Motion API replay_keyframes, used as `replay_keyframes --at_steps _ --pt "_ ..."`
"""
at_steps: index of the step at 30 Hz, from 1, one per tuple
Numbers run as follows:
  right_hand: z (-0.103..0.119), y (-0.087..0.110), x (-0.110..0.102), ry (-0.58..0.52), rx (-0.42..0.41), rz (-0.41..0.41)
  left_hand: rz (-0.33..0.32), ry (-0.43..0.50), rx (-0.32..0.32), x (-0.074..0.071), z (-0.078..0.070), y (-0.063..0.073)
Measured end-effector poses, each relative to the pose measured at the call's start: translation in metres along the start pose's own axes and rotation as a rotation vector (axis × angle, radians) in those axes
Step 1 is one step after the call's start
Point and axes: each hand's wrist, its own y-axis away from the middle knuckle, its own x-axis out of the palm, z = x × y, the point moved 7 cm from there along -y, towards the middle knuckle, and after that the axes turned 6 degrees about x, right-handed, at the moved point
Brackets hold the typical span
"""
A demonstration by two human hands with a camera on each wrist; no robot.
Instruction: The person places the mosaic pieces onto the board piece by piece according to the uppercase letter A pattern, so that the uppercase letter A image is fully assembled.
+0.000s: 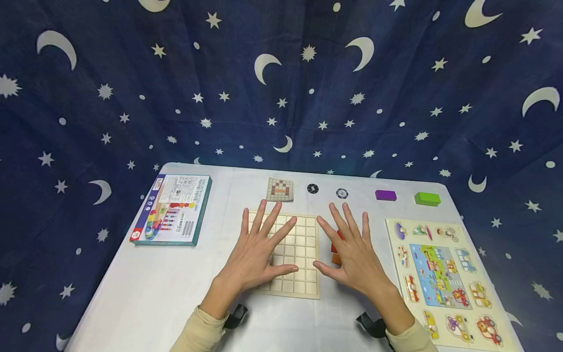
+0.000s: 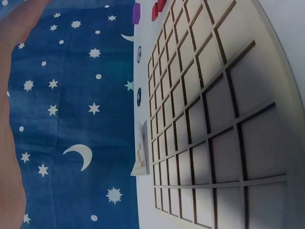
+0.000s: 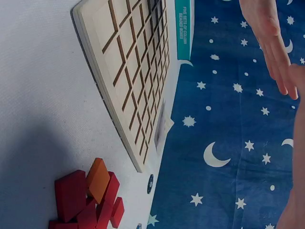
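Both hands hover with fingers spread over the table. My left hand (image 1: pixel 259 252) is above the left part of a wooden grid board (image 1: pixel 303 254), hiding some of its squares. Just past the board's right edge, my right hand (image 1: pixel 356 254) partly covers a small pile of red blocks (image 3: pixel 71 195) and an orange block (image 3: pixel 97 179). Neither hand holds anything. The right wrist view shows the board (image 3: pixel 121 76) with its bare wooden squares. A pattern card (image 1: pixel 280 189) with a brown and orange pixel design lies behind the board.
A boxed bead set (image 1: pixel 176 210) lies at the left. Behind the board are a black round chip (image 1: pixel 313 188) and a blue-white chip (image 1: pixel 342 193). Farther right sit a purple block (image 1: pixel 385 195) and a green block (image 1: pixel 427 199). A picture peg puzzle (image 1: pixel 444 278) fills the right side.
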Motion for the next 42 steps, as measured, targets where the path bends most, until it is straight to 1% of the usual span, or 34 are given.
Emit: replay_keyframes --at_steps 3,5,7,9,11,12,14,16,18,21,23,25,31,35,39,42 --pt "-0.007 0.003 0.0 -0.02 0.043 0.019 -0.008 0.009 0.004 0.002 0.001 0.001" --pt "-0.018 0.006 0.001 -0.046 0.1 0.032 -0.007 0.03 0.003 0.005 0.004 0.004" --pt "-0.033 0.01 0.0 -0.08 0.165 0.033 0.005 0.075 -0.006 0.011 0.011 0.011" --pt "-0.05 0.014 0.002 -0.118 0.234 0.03 0.042 0.137 -0.036 0.018 0.021 0.021" --pt "-0.065 0.016 0.006 -0.14 0.298 0.037 0.074 0.199 -0.075 0.025 0.034 0.033" --pt "-0.072 0.017 0.009 -0.144 0.33 0.05 0.091 0.226 -0.097 0.028 0.041 0.041" --pt "-0.081 0.016 0.02 -0.13 0.374 0.098 0.109 0.251 -0.14 0.033 0.056 0.056" --pt "-0.086 0.015 0.033 -0.093 0.397 0.157 0.122 0.256 -0.182 0.037 0.068 0.07" --pt "-0.089 0.013 0.044 -0.051 0.401 0.206 0.141 0.245 -0.218 0.042 0.077 0.083" --pt "-0.09 0.01 0.054 0.003 0.401 0.237 0.177 0.24 -0.247 0.049 0.084 0.094" --pt "-0.09 0.009 0.058 0.032 0.409 0.242 0.195 0.242 -0.245 0.053 0.084 0.097" --pt "-0.091 0.008 0.06 0.05 0.422 0.248 0.195 0.244 -0.235 0.054 0.084 0.099" --pt "-0.094 0.008 0.064 0.078 0.452 0.275 0.136 0.203 -0.201 0.049 0.078 0.099" --pt "-0.097 0.008 0.064 0.093 0.448 0.28 0.131 0.188 -0.183 0.049 0.076 0.099" --pt "-0.095 0.002 0.064 0.065 0.448 0.246 0.149 0.198 -0.184 0.051 0.076 0.099" --pt "-0.084 -0.013 0.065 0.018 0.436 0.214 0.157 0.206 -0.193 0.052 0.078 0.101"
